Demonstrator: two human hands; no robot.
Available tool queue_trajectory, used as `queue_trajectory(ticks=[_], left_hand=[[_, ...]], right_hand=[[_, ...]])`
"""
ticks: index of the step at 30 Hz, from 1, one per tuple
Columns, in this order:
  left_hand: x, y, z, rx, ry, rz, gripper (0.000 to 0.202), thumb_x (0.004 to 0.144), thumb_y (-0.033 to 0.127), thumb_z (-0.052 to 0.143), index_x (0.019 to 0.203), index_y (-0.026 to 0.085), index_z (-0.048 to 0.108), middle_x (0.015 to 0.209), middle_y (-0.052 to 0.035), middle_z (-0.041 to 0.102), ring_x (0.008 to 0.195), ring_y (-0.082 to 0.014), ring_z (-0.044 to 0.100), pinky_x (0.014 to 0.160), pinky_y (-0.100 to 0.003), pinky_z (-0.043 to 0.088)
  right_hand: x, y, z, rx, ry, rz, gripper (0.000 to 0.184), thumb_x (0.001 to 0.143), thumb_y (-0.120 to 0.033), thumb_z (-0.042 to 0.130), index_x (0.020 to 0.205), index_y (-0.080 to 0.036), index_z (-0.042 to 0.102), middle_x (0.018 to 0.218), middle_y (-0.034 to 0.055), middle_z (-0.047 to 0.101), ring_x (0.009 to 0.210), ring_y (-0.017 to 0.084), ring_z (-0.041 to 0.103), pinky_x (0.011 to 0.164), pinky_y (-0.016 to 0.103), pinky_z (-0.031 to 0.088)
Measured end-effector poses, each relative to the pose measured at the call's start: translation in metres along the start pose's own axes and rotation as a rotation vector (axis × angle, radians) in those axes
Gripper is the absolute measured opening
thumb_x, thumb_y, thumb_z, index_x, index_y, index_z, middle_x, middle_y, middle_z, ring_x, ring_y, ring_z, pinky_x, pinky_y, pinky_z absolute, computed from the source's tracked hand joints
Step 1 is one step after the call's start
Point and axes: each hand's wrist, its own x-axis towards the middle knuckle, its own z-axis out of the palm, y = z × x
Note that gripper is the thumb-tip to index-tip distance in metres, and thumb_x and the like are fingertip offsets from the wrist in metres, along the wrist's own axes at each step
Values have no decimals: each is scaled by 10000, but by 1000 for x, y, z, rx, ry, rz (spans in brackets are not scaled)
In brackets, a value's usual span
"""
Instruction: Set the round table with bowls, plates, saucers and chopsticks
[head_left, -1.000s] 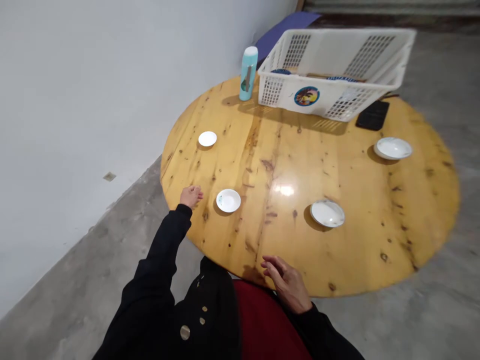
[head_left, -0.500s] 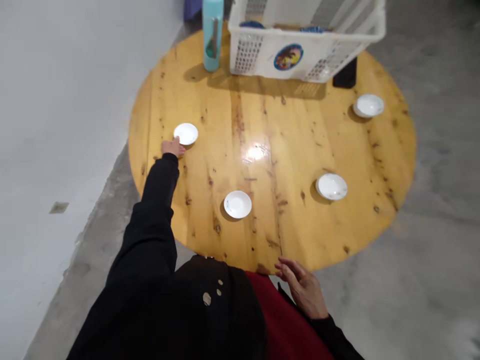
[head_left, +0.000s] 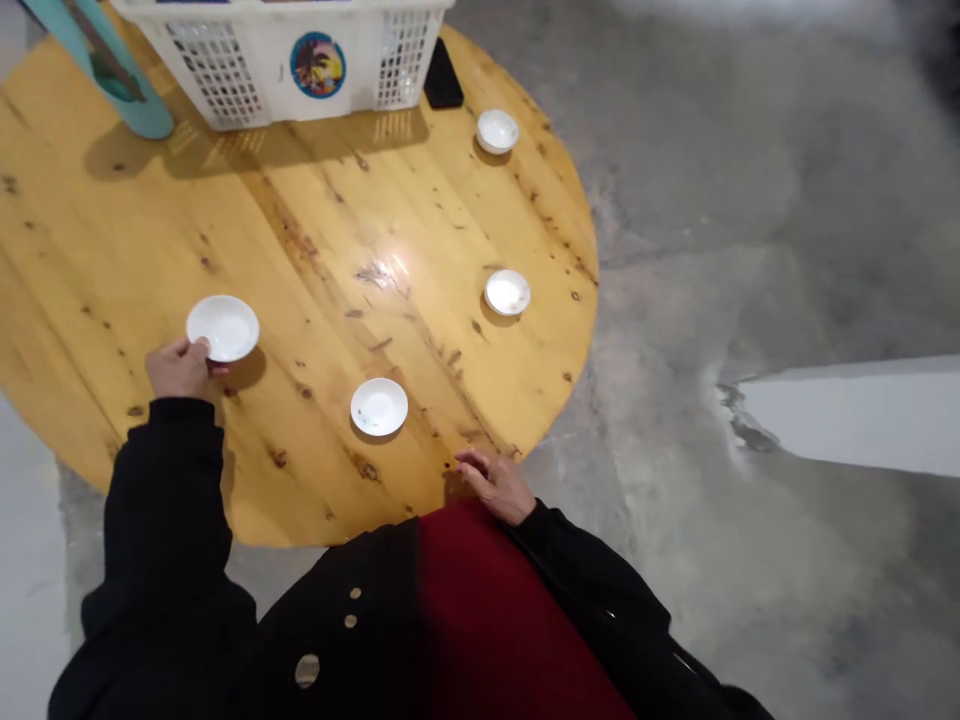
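Observation:
A small white bowl (head_left: 223, 328) is pinched at its near left rim by my left hand (head_left: 180, 369), thumb on top. It appears lifted a little, with its shadow off to the lower right. My right hand (head_left: 498, 486) hovers at the table's near edge, fingers loosely bent and apart, with nothing in it. Between my hands, a second white bowl (head_left: 379, 407) with a faint coloured mark stands on the round wooden table (head_left: 315, 300). Two more white bowls stand on the right side, one nearer (head_left: 508, 293) and one farther back (head_left: 497, 132).
At the back of the table stands a white plastic basket (head_left: 251, 70) with a round sticker. A light blue bottle (head_left: 112, 70) is left of it, and a black phone (head_left: 443, 78) lies to its right. Grey concrete floor (head_left: 712, 220) surrounds the table, with a white wall-like block (head_left: 862, 415) at right.
My left hand has taken hold of the left bowl and seems to have raised it slightly. The view has turned to the right, shifting the table leftward. My right hand remains by the edge.

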Motion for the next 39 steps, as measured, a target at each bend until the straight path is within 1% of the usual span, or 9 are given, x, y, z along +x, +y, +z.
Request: queue_trajectory(ticks=[2, 5, 9, 13, 18, 23, 28, 34, 39], left_hand=[[-30, 3, 3, -121, -203, -91, 225, 847, 243, 551, 859, 39, 645, 544, 40, 519, 490, -85, 517, 520, -219, 485], [-85, 16, 11, -71, -392, 54, 276, 822, 367, 571, 697, 125, 618, 538, 22, 525, 542, -124, 530, 516, -215, 406], [-143, 37, 35, 61, -476, 265, 347, 878, 376, 475, 604, 172, 535, 590, 5, 514, 616, -133, 515, 587, -244, 354], [-172, 48, 56, 244, -479, 308, 344, 931, 352, 436, 688, 171, 599, 738, -41, 636, 741, -167, 580, 659, -264, 360], [-184, 55, 62, 427, -459, 296, 298, 958, 318, 426, 890, 168, 675, 967, -108, 723, 902, -227, 648, 707, -280, 394], [-178, 55, 66, 472, -443, 263, 267, 944, 320, 452, 1058, 180, 649, 910, -96, 726, 888, -247, 671, 697, -282, 421], [-176, 52, 68, 530, -393, 334, 310, 955, 319, 443, 1128, 170, 652, 907, -113, 729, 888, -260, 678, 680, -286, 414], [-175, 41, 68, 570, -367, 316, 400, 981, 349, 456, 1329, 205, 590, 903, -95, 743, 806, -248, 686, 639, -282, 409], [-168, 38, 69, 501, -292, 347, 377, 966, 341, 503, 1271, 161, 633, 1039, -135, 737, 942, -247, 682, 720, -279, 440]], right_hand=[[13, -5, 1, -49, -13, -53, 284, 906, -297, 470, 1041, -172, 686, 903, 73, 746, 812, 205, 695, 772, 331, 529], [30, -10, 2, -78, -27, -111, 269, 908, -272, 476, 1046, -181, 688, 895, 57, 744, 787, 182, 685, 750, 298, 507], [47, -12, 3, -14, 10, -128, 298, 931, -296, 456, 1103, -166, 663, 920, 68, 737, 772, 173, 683, 734, 285, 502], [70, -21, 9, -52, 23, -86, 359, 964, -358, 448, 1193, -143, 620, 868, 64, 726, 737, 177, 681, 714, 281, 492], [96, -51, 19, -299, -51, -87, 444, 1002, -429, 419, 1321, -152, 554, 1010, 100, 733, 913, 236, 693, 776, 303, 472], [108, -71, 25, -486, -162, -62, 435, 1000, -416, 401, 1339, -164, 506, 1161, 143, 705, 1002, 272, 679, 815, 330, 461], [111, -71, 30, -468, -147, -41, 413, 988, -359, 400, 1339, -163, 496, 1126, 142, 718, 991, 278, 685, 803, 339, 457], [114, -72, 41, -393, -130, -37, 410, 967, -326, 411, 1311, -135, 524, 1103, 165, 723, 967, 278, 686, 799, 343, 447], [125, -73, 51, -311, -84, -14, 339, 931, -254, 447, 1211, -111, 573, 1113, 161, 717, 992, 258, 666, 820, 322, 430]])
